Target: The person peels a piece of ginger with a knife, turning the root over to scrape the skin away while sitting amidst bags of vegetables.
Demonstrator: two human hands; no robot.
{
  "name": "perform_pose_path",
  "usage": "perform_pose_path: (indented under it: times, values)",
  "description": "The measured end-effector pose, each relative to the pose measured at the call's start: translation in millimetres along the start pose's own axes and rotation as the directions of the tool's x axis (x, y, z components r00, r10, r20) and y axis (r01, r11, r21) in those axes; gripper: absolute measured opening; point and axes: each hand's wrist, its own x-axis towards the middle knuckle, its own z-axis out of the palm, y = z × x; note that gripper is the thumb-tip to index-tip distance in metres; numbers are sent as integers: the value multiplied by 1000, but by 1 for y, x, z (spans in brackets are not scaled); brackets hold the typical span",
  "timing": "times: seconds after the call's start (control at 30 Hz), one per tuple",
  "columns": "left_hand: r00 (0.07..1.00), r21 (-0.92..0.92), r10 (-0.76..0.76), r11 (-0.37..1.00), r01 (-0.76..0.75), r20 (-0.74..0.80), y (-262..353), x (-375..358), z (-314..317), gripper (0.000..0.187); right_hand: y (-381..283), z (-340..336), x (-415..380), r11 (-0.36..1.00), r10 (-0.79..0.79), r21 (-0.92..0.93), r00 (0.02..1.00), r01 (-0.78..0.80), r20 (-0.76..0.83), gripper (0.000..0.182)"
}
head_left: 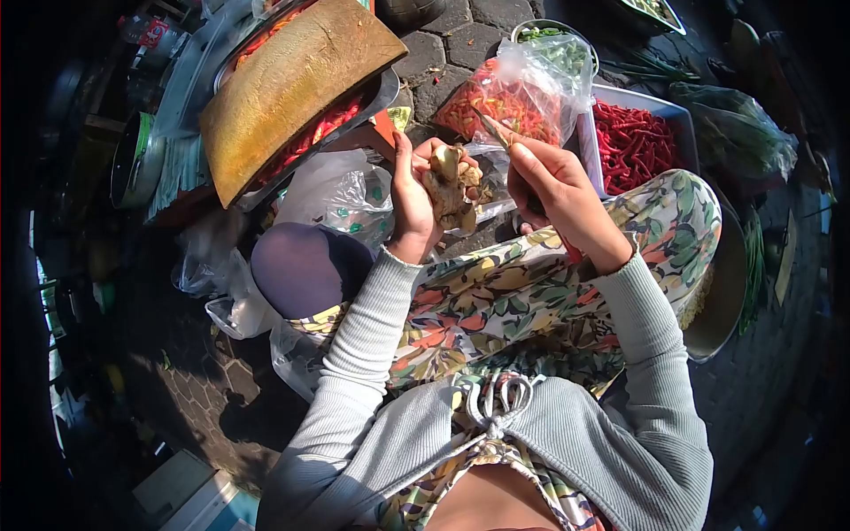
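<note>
My left hand (pixel 414 196) is closed around a knobbly piece of ginger (pixel 450 188), its thumb pointing up beside the root. Pale peeled-looking patches show on the ginger. To the right, my right hand (pixel 556 184) grips a small knife (pixel 494 129), whose blade points up and left, a short way from the ginger and not touching it. Behind the knife lies a clear plastic bag of shredded red and orange chillies (pixel 513 99). My right hand's lower fingers are partly hidden in shadow.
A thick wooden board (pixel 297 93) rests over a tray of red chillies at upper left. Red chillies (pixel 630 146) fill a white bin (pixel 586 155) on the right. Plastic bags (pixel 341 190), a metal bowl (pixel 728 296) and bagged greens (pixel 735 128) lie around the crossed legs.
</note>
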Motion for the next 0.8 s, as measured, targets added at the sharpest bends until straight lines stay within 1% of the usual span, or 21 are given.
perform_pose_path:
  times: [0.03, 0.07, 0.1, 0.13, 0.17, 0.23, 0.27, 0.33, 0.37, 0.43, 0.47, 0.53, 0.57, 0.63, 0.67, 0.7, 0.73, 0.8]
  values:
    - [1000, -1, 4, 1000, -4, -5, 0, 2, -2, 63, 1, -1, 1, 999, -27, -31, 1000, 27, -12, 35]
    - [982, -64, -67, 996, 57, -176, -1, 3, -3, 64, 6, -2, 3, 999, -24, -30, 1000, 24, -8, 35]
    - [931, -136, -147, 985, 107, -334, 0, 5, -2, 65, 14, -3, 6, 933, -173, -333, 982, 139, -75, 37]
    - [943, -230, -144, 970, 75, -301, -4, 7, -11, 59, 19, -5, 9, 764, -333, -610, 938, 210, -93, 41]
    - [943, -231, -143, 970, 74, -302, -7, 9, -14, 59, 22, -6, 10, 763, -332, -611, 939, 210, -92, 41]
    - [919, -346, -157, 938, 24, -362, -9, 12, -13, 52, 23, -7, 12, 540, -554, -774, 832, 330, -32, 48]
    - [926, -335, -151, 942, 29, -347, -9, 11, -13, 45, 22, -6, 11, 540, -553, -774, 832, 330, -31, 48]
    - [928, -314, -128, 949, 12, -350, -7, 9, -5, 41, 16, -4, 7, 474, -488, -838, 873, 271, 7, 50]
    - [930, -294, -104, 956, -4, -353, -6, 9, -2, 38, 15, -4, 5, 473, -488, -838, 873, 271, 7, 50]
    - [931, -290, -87, 957, -21, -355, -4, 8, -1, 35, 14, -3, 4, 393, -457, -875, 886, 282, 80, 52]
    - [932, -286, -69, 958, -38, -357, -4, 7, -2, 34, 14, -2, 5, 393, -454, -875, 887, 283, 83, 52]
    - [932, -305, -68, 951, -47, -356, -5, 7, -3, 33, 16, 0, 7, 499, -529, -783, 846, 372, 65, 55]
    - [934, -323, -69, 945, -51, -349, -6, 7, -3, 32, 17, 1, 7, 499, -527, -782, 847, 373, 69, 55]
    - [933, -296, -65, 954, -46, -355, -4, 7, 0, 32, 15, 4, 3, 616, -419, -741, 908, 267, -21, 58]
    - [928, -245, -57, 969, -38, -369, -3, 6, 2, 33, 13, 5, 2, 615, -417, -741, 909, 268, -17, 58]
    - [923, -193, -48, 981, -29, -382, -2, 5, 4, 34, 10, 7, 1, 590, -357, -772, 934, 236, 13, 57]
    - [950, -237, -39, 971, -38, -310, -4, 6, 1, 34, 9, 7, 0, 562, -294, -801, 955, 206, 39, 56]
    - [956, -227, -18, 973, -51, -292, -3, 4, 4, 35, 9, 7, 0, 559, -285, -804, 957, 204, 45, 56]
